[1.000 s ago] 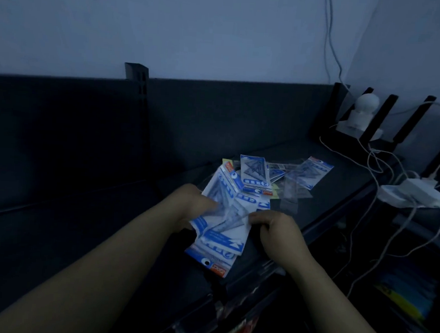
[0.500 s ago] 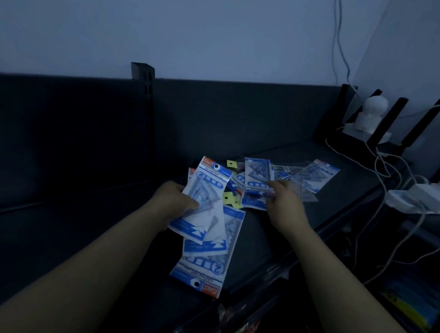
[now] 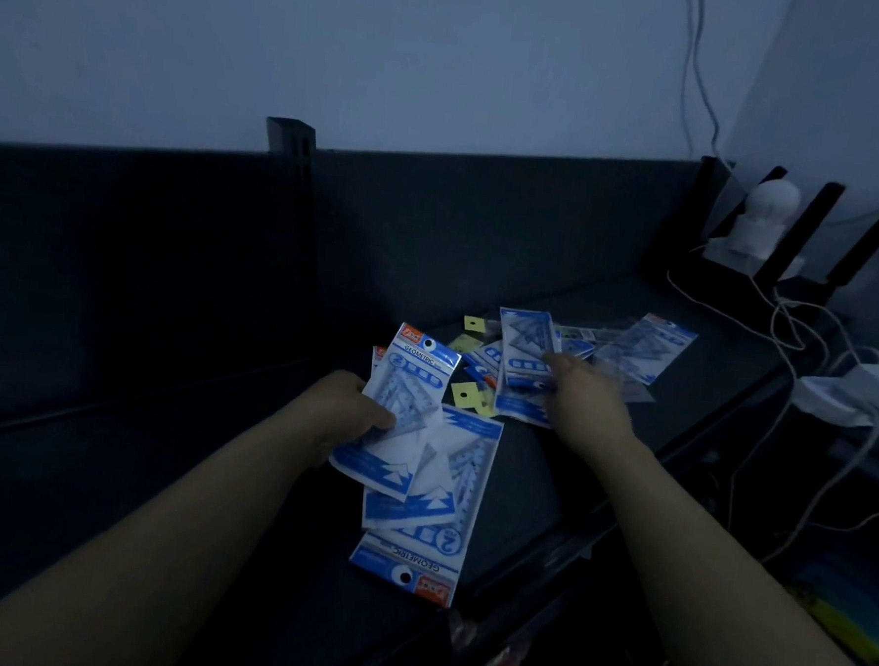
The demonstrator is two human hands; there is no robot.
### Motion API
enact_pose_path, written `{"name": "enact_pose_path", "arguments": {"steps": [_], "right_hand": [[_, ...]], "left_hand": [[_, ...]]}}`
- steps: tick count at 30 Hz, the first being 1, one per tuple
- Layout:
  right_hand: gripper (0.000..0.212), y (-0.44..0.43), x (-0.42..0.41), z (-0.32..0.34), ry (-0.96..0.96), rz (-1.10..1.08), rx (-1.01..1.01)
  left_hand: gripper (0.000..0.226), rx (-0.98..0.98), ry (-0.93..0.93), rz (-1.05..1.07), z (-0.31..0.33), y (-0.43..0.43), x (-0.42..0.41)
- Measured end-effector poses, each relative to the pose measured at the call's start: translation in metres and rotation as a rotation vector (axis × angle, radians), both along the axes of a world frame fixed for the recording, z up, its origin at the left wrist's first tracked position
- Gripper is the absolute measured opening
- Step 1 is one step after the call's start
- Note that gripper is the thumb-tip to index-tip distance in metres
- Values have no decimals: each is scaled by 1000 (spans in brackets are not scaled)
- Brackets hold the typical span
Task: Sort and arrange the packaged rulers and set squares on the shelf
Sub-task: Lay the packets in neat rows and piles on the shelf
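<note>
Dim light. Dark shelf (image 3: 545,499) with a raised back panel.

Left hand (image 3: 355,415) is clamped on a set-square packet (image 3: 416,377), thumb across the front and fingers behind. Its header card points toward the back edge. It is probably held face up so the print can be matched against the others, as the start of a sorted stack.

The lower packets (image 3: 430,528) fan out beneath it toward the front edge. The lowest has its header at the front edge, reversed relative to the held one. I cannot tell whether the hand carries these too or they lie on the shelf. My read is that their orientation still needs evening out.

Right hand (image 3: 582,403) extends over the loose scatter (image 3: 632,349) in mid-shelf, toward the right end. Its fingertips are on a blue packet (image 3: 521,348) lying lengthwise to the back edge. The hand is blurred, so I cannot tell whether it pinches the packet or only touches it. This looks like the next piece to be gathered.

Yellow tags (image 3: 467,393) sit between the fan and the scatter, and they belong to a different product. The clear wrappers in the scatter overlap, so the kinds are hard to separate by eye.

White cables (image 3: 788,323) and an adapter (image 3: 855,394) crowd the right end of the shelf, so the stack is better built toward the left.
</note>
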State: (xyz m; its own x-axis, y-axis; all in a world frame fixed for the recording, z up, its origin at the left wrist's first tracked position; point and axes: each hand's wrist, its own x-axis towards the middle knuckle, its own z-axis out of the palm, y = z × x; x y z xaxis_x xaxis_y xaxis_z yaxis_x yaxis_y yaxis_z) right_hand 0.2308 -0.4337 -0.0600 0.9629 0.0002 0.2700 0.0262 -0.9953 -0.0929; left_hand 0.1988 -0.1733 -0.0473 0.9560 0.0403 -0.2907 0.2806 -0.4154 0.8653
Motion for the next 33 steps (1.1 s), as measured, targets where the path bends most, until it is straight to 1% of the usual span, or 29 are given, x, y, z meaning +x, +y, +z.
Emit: {"name": "enact_pose_path", "arguments": {"steps": [2, 4, 6, 8, 9, 11, 13, 14, 15, 16, 17, 18, 20, 23, 25, 28, 33], "right_hand": [[39, -1, 5, -1, -2, -35, 30], [29, 2, 3, 2, -49, -39, 101], [23, 9, -9, 10, -120, 30, 222], [17, 18, -36, 19, -108, 141, 339], [14, 21, -52, 23, -48, 204, 377], [10, 25, -86, 30, 182, 312, 421], [15, 27, -109, 31, 420, 355, 464], [21, 30, -115, 29, 469, 334, 471], [25, 33, -119, 26, 465, 291, 452], [27, 36, -121, 23, 422, 257, 428], [24, 40, -122, 19, 374, 238, 403], [20, 45, -124, 15, 343, 237, 369], [26, 55, -128, 7, 312, 248, 318], [36, 66, -136, 5, 292, 210, 370], [40, 74, -139, 4, 273, 200, 349], [43, 85, -141, -1, 268, 194, 374], [48, 97, -148, 1, 272, 180, 545]], "left_hand": [[14, -20, 18, 0, -1, 1, -3], [12, -39, 35, -9, -1, 4, -6], [9, -43, 37, -19, -2, 10, -8], [11, -45, 36, -22, -2, 16, -10], [11, -40, 39, -25, -1, 19, -12], [8, -32, 46, -31, 2, 24, -16], [12, -43, 59, -40, 4, 26, -23], [12, -57, 62, -45, 5, 26, -27], [9, -75, 67, -50, 7, 26, -30], [10, -96, 76, -50, 8, 24, -34], [12, -124, 86, -54, 9, 22, -37], [12, -142, 92, -54, 9, 20, -40], [5, -176, 100, -41, 8, 18, -43], [7, -273, 161, -53, 9, 18, -54], [9, -331, 191, -91, 7, 20, -61], [24, -403, 180, -104, 5, 19, -71], [24, -492, 139, -71, 10, 15, -84]]}}
